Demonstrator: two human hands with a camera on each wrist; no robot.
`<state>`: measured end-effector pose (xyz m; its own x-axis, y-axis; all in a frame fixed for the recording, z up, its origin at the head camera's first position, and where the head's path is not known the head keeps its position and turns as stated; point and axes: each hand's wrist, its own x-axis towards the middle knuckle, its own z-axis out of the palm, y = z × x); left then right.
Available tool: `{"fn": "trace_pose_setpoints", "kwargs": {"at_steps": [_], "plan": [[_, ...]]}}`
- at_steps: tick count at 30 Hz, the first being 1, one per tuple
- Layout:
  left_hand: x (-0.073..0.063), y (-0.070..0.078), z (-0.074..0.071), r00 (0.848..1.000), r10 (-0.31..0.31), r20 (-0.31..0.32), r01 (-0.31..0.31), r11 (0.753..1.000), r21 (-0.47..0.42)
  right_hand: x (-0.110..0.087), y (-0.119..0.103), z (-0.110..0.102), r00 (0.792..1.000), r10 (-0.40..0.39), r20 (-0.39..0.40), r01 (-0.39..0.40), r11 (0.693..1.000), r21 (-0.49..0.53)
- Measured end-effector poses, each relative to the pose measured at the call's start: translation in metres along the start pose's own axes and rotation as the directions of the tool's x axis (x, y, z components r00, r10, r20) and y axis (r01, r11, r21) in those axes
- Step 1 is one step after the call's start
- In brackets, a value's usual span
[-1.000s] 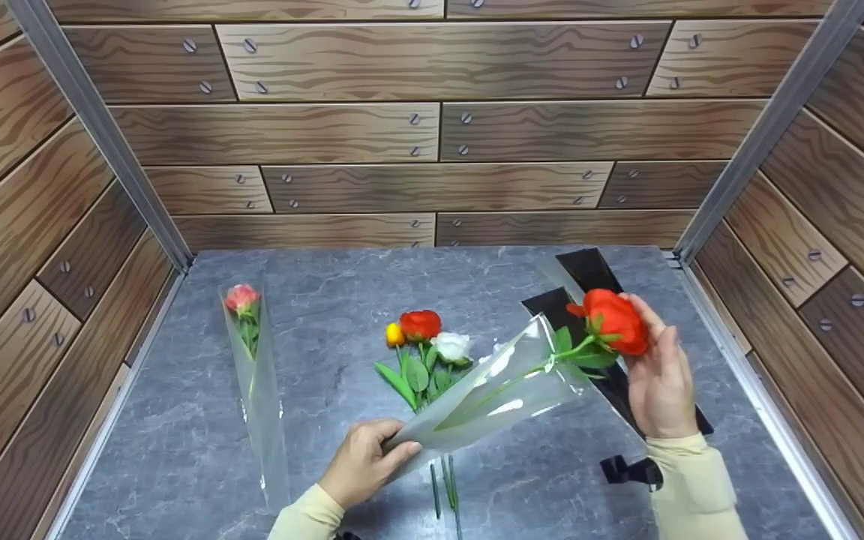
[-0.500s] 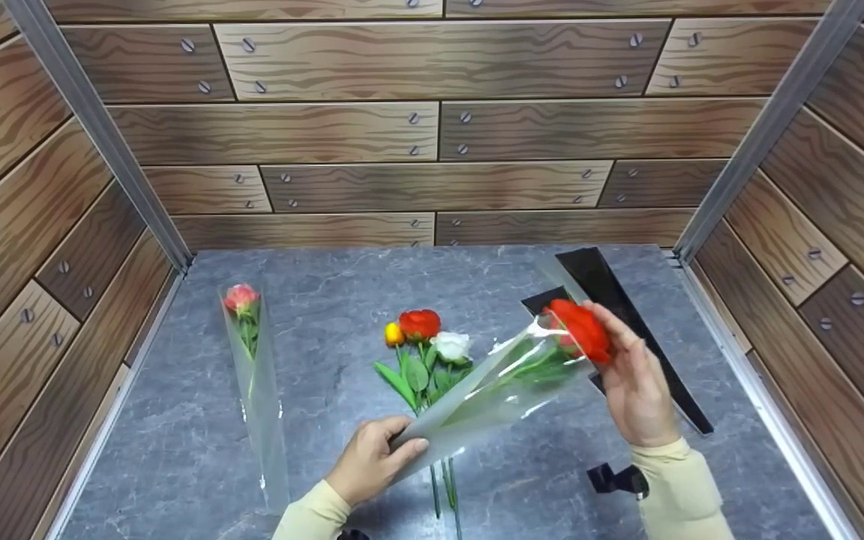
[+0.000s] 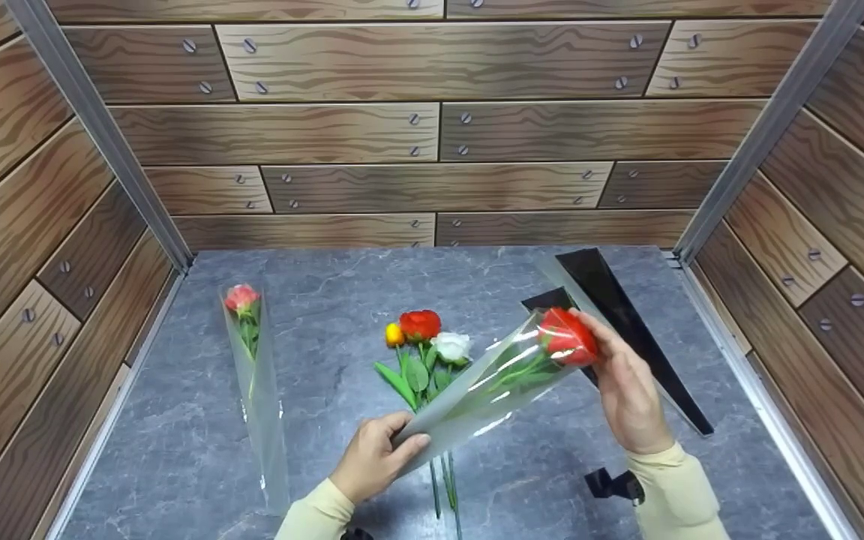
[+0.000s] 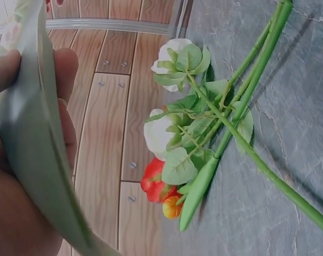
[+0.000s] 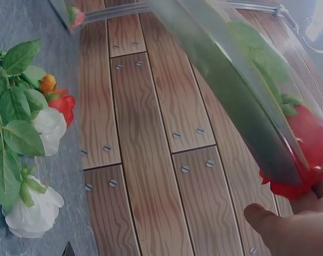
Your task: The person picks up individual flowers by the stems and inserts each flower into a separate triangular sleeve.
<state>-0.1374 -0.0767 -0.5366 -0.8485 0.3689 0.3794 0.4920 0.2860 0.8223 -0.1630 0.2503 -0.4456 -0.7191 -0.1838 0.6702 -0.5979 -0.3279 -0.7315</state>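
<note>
1. At far left, a pink flower [image 3: 242, 298] lies full length inside a clear sleeve [image 3: 267, 442] on the grey tabletop [image 3: 327, 285], its bloom near the wide end and its stem running down into the narrow one. It sits well apart from the rest, seemingly set aside.

2. The left hand [image 3: 372, 459] pinches the tapered lower end of a second wrapper between thumb and curled fingers, a grip that probably steadies the cone while leaving its mouth free.

3. Behind it, unwrapped stems rest in a loose bunch: a yellow-orange tulip [image 3: 395, 334], a red bloom [image 3: 420, 325] and white roses [image 3: 451, 346], heads all pointing one way, perhaps for easy picking.

4. At center, the held wrapper [image 3: 477, 412] slants upward over those stems. Inside are green leaves and a large red flower [image 3: 567, 337], its head at the mouth, mostly behind film, with some petals showing at the rim.

5. The right hand [image 3: 631, 390] touches that bloom with extended fingers, thumb apart, clasping nothing; the contact appears to support the petals or press them inward.

6. At right, black-backed wrappers [image 3: 593, 277] lie on the tabletop, partly hidden; no flower shows in them.
</note>
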Motion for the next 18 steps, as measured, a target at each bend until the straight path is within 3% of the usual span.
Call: {"fn": "trace_pose_setpoints", "kwargs": {"at_steps": [7, 14, 18], "plan": [[0.0031, -0.0009, 0.0022, 0.999, 0.049, -0.021, -0.049, 0.999, 0.001, -0.0048, -0.0006, 0.0018, 0.997, 0.066, 0.025, -0.066, 0.998, -0.016], [0.0058, 0.0024, 0.0041, 1.000, 0.020, -0.016, -0.019, 1.000, 0.009, -0.0046, -0.0019, 0.0013, 0.995, 0.100, 0.024, -0.098, 0.992, -0.074], [0.0063, 0.0031, 0.0047, 0.999, 0.026, -0.030, -0.026, 1.000, 0.010, -0.0034, -0.0019, 0.0010, 0.991, 0.120, -0.060, -0.125, 0.988, -0.095]]}}
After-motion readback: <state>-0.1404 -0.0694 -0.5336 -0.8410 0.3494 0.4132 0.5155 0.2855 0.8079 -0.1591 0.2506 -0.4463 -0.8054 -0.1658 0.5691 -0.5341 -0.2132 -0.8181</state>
